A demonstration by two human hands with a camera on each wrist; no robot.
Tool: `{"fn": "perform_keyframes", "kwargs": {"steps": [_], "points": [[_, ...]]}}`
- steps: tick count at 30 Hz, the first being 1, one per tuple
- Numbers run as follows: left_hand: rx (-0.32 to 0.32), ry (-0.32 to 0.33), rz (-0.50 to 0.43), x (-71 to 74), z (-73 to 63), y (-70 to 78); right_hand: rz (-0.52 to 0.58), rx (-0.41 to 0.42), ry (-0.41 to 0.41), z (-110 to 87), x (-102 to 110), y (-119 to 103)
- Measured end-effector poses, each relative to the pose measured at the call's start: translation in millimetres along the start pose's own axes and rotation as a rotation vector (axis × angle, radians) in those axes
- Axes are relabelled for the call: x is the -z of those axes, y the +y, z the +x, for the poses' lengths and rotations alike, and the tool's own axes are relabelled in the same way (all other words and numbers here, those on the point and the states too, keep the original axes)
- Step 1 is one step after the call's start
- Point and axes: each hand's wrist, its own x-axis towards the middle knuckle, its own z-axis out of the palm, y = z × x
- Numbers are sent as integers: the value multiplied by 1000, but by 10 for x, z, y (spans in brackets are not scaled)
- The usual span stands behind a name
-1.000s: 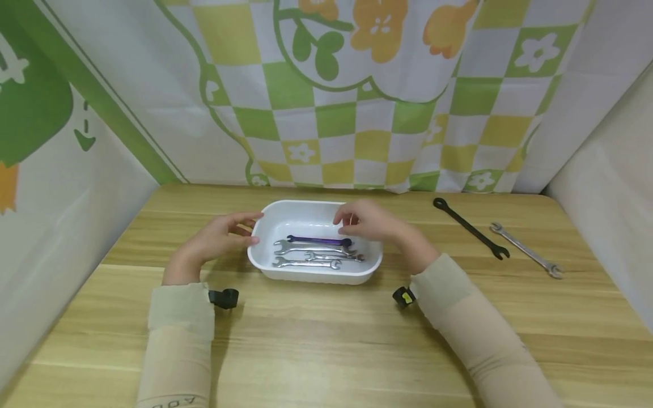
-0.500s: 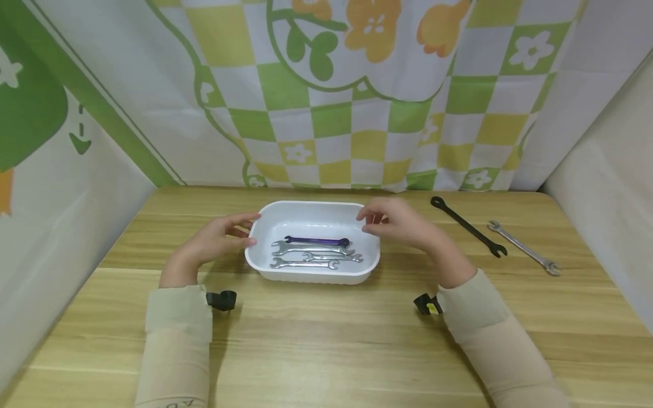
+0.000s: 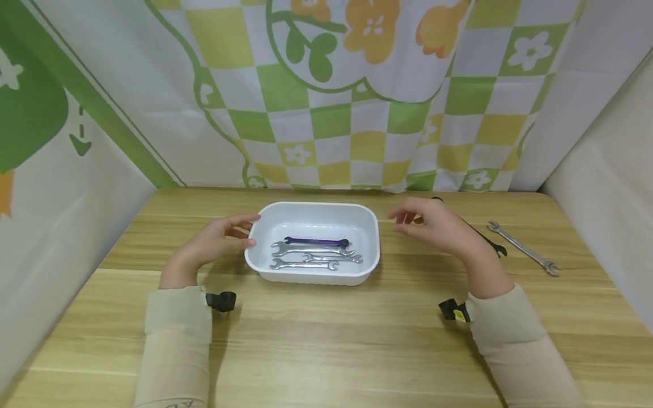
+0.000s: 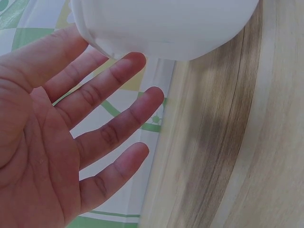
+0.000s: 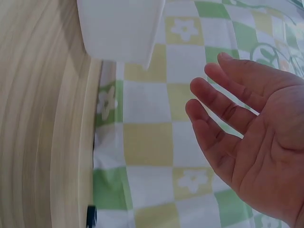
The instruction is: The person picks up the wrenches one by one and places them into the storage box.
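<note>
In the head view a white plastic tray [image 3: 313, 279] holds several wrenches lying roughly side by side: a purple one [image 3: 316, 242] at the back, a larger silver open-end wrench [image 3: 308, 249], and smaller silver ones nearer the front. My left hand [image 3: 211, 241] is at the tray's left end, thumb and fingertips at the rim, fingers spread and loosely extended. Right of the tray, my right hand [image 3: 433, 226] hovers with relaxed, slightly bent fingers and nothing in them; the right wrist view shows its bare palm [image 5: 266, 147]. It partly hides a black wrench [image 3: 496, 247] on the table.
A silver double open-end wrench [image 3: 522, 247] lies slantwise on the wooden table [image 3: 316, 345], right of the black one. A checked, flowered cloth [image 3: 331, 122] hangs along the table's back edge. Pale walls stand at both sides.
My right hand has moved right, from over the tray to beyond its right end, and now covers part of the black wrench. The left hand and the wrenches have stayed put.
</note>
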Motion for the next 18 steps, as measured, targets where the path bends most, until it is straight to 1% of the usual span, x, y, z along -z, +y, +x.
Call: {"fn": "perform_keyframes", "kwargs": {"steps": [3,8,15,18], "points": [[2,3,-4,-3,-2,-6,21,-15,13,-60,52,65],[4,0,-11,-4,-6,-6,14,-45,38,-162,133,190],[-2,5,4,-2,-10,2,-50,-88,67,-297,253,297],[-6,6,4,-1,-15,8,-51,-102,73,-356,302,332]]}}
